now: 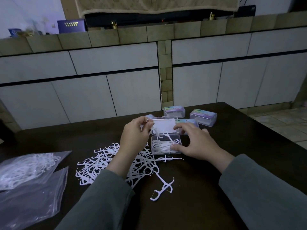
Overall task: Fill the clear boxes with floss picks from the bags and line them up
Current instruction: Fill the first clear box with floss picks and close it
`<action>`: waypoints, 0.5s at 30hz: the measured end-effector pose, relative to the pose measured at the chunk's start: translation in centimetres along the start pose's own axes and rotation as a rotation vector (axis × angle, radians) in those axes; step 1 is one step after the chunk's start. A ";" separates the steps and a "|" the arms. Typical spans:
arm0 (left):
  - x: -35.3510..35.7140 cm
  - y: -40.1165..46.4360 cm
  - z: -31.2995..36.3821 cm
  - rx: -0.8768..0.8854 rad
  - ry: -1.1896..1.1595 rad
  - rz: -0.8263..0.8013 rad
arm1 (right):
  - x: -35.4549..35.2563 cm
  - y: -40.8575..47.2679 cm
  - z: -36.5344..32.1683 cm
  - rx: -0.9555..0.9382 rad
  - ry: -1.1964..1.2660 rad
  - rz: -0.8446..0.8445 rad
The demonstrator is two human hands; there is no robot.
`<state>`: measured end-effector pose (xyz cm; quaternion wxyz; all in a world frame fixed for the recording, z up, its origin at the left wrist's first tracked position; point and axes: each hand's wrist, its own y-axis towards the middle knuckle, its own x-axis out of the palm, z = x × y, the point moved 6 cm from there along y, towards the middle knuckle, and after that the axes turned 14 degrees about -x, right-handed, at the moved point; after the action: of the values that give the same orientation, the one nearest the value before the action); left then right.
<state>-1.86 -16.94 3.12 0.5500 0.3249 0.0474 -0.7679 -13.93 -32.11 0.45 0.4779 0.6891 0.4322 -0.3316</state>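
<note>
An open clear box [166, 151] sits mid-table, its lid [164, 126] flipped back, with several white floss picks inside. My left hand [135, 135] pinches a few floss picks [153, 128] above the box's left edge. My right hand [197, 143] rests at the box's right side, its thumb touching the picks inside and its fingers spread. A loose heap of floss picks [116, 165] lies on the dark table [216, 205] under my left forearm. A few stray picks [163, 187] lie nearer me.
Two clear plastic bags [28, 176] lie at the left, one still holding picks. Closed labelled boxes stand behind the open one: one [174, 111] at the back, one [203, 117] to the right, and one [189, 122] behind my right hand. White cabinets stand beyond the table's far edge.
</note>
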 end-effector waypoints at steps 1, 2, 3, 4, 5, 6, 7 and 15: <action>0.2 0.0 -0.1 -0.010 0.015 -0.013 | 0.1 -0.2 0.2 0.012 -0.010 -0.023; 0.5 0.0 -0.2 -0.021 0.026 -0.030 | 0.3 -0.3 0.4 0.027 -0.006 -0.042; 0.8 -0.1 -0.3 -0.029 0.029 -0.047 | 0.4 -0.4 0.5 0.042 0.011 -0.059; 1.0 -0.3 -0.3 -0.035 0.019 -0.062 | 0.5 -0.6 0.7 0.052 0.035 -0.075; 1.3 -0.3 -0.4 -0.039 0.003 -0.075 | 0.7 -0.6 0.8 0.059 0.061 -0.091; 1.6 -0.4 -0.5 -0.047 -0.016 -0.093 | 0.8 -0.7 0.8 0.066 0.087 -0.108; 1.9 -0.4 -0.6 -0.063 -0.029 -0.122 | 0.9 -0.8 0.9 0.076 0.110 -0.119; 1.1 -0.2 -0.3 0.114 0.442 -0.112 | 0.6 -1.0 0.9 0.124 0.144 -0.099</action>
<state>-2.14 -17.61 2.22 0.4638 0.5125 0.1413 -0.7088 -14.62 -32.59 -0.71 0.3849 0.7172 0.4777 -0.3305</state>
